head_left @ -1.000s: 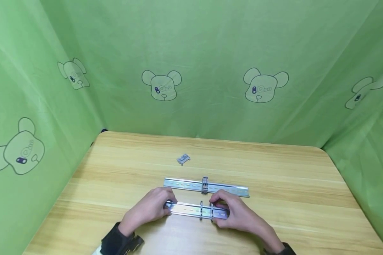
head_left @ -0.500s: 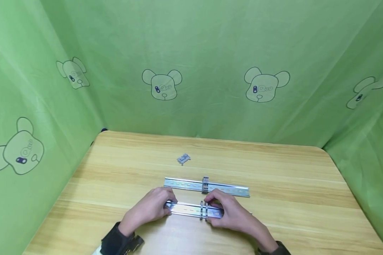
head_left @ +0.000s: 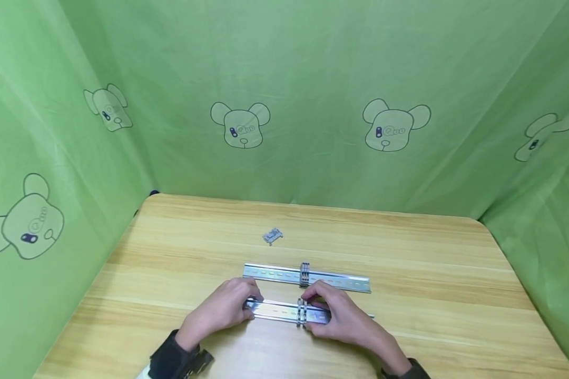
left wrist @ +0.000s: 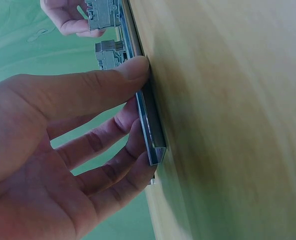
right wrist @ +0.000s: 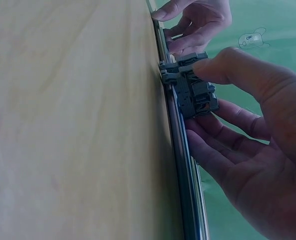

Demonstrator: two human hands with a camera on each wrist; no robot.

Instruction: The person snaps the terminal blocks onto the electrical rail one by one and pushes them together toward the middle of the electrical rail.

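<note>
My left hand (head_left: 227, 305) grips the left end of the nearer metal DIN rail (head_left: 275, 311), thumb on its near edge in the left wrist view. Two thin grey terminal blocks stand upright across this rail, close side by side. My right hand (head_left: 341, 313) pinches the right-hand terminal block (right wrist: 200, 95) between thumb and fingers. The other terminal block (head_left: 299, 312) is just to its left; I cannot tell whether the two touch. Part of the rail's right half is hidden behind my right hand.
Behind lies a second DIN rail (head_left: 343, 281), parallel, with several terminal blocks (head_left: 304, 275) clustered near its middle. Farther back, a loose grey terminal block (head_left: 272, 236) lies flat on the wooden table (head_left: 408, 252). Green curtains (head_left: 313, 173) surround the table's back and sides.
My right hand has slid its terminal block leftward along the nearer rail, closing the gap to the other block. My left hand has kept its place on the rail's end.
</note>
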